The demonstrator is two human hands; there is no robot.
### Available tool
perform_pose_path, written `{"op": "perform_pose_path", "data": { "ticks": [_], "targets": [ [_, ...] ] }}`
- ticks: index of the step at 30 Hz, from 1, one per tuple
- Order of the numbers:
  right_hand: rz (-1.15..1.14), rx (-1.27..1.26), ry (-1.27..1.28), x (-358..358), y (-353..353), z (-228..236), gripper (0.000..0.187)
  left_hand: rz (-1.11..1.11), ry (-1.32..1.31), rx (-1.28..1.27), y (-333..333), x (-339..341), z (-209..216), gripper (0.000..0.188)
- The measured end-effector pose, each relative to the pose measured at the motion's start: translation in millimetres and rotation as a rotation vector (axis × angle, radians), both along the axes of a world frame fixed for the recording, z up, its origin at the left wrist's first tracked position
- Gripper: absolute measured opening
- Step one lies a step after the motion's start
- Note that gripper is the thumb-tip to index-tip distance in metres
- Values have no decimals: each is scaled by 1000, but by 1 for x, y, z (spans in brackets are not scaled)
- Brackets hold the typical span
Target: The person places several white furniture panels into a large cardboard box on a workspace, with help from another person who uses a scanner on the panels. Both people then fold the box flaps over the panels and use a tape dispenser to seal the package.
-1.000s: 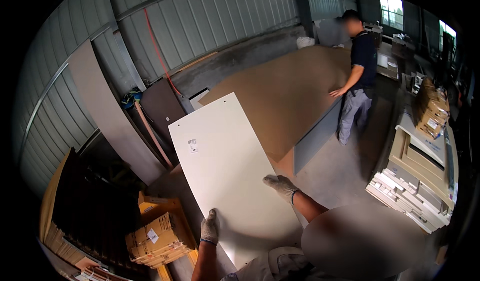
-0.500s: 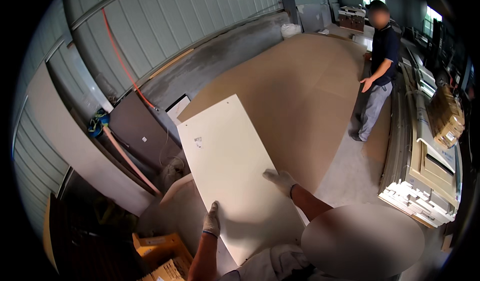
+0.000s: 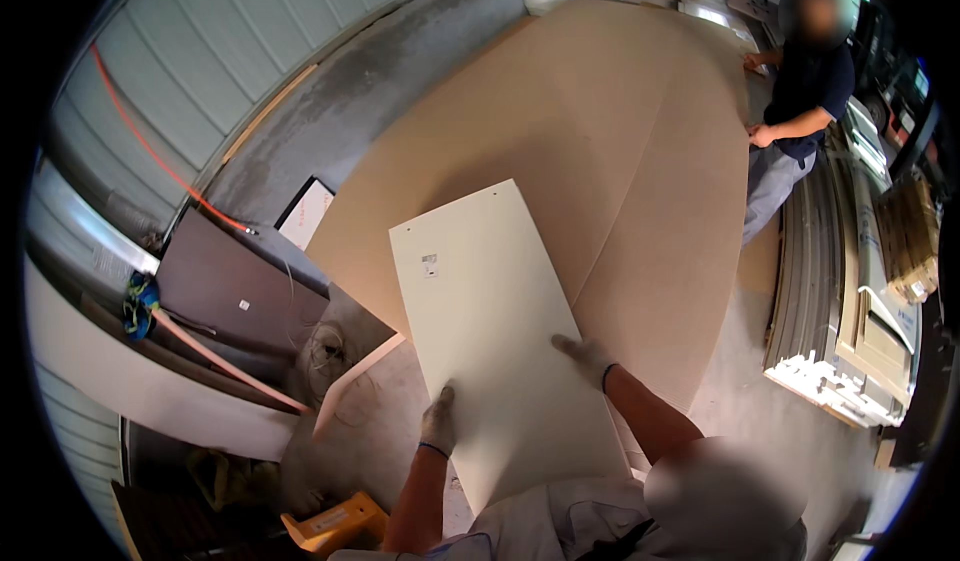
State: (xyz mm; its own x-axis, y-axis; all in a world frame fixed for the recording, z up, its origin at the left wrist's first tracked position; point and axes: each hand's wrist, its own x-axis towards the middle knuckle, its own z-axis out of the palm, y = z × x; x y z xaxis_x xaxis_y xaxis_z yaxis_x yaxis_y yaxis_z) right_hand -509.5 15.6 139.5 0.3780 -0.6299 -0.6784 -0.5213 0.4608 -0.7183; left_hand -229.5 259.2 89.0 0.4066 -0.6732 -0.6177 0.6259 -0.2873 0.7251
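A long cream-white panel (image 3: pixel 490 336) with a small label and holes near its far corners slants up in front of me. My left hand (image 3: pixel 438 423), in a light glove, grips its left edge with the thumb on the face. On the right edge is my gloved right hand (image 3: pixel 588 359), its thumb side on the face; the fingers beneath both edges are hidden. The panel's near end rests close to my grey clothing. Beyond it spreads a large brown sheet (image 3: pixel 500 111), creased lengthwise. A co-worker (image 3: pixel 812 86) has both hands at the sheet's right edge.
Stacked boards (image 3: pixel 815 291) stand at the right, with a brown carton (image 3: pixel 910 231) on them. At left are a dark panel (image 3: pixel 235 281), a pale board (image 3: pixel 140 366) and an orange hose (image 3: pixel 150 141). A yellow bin (image 3: pixel 335 526) sits lower left. A blurred grey shape (image 3: pixel 725 496) covers the lower right.
The view has shifted downward. The co-worker's hand, earlier held open beside the brown sheet, is now at its edge, and the sheet's right part shows wider, with a clear crease. My grip is unchanged.
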Motion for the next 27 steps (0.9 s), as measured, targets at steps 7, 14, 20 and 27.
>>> {"op": "perform_pose_path", "data": {
  "ticks": [7,14,20,27],
  "targets": [
    [-248,-1,-45,22,-16,0,84,-227,-120,151,-85,66,-6,70],
    [-494,-43,-96,50,-4,16,79,-482,-469,76,-148,111,33,76],
    [-627,-167,-186,68,-29,-10,70,-594,-333,88,-221,161,2,76],
    [-760,-176,-263,91,-54,-5,63,-792,-435,346,-296,160,61,72]
  ]
}}
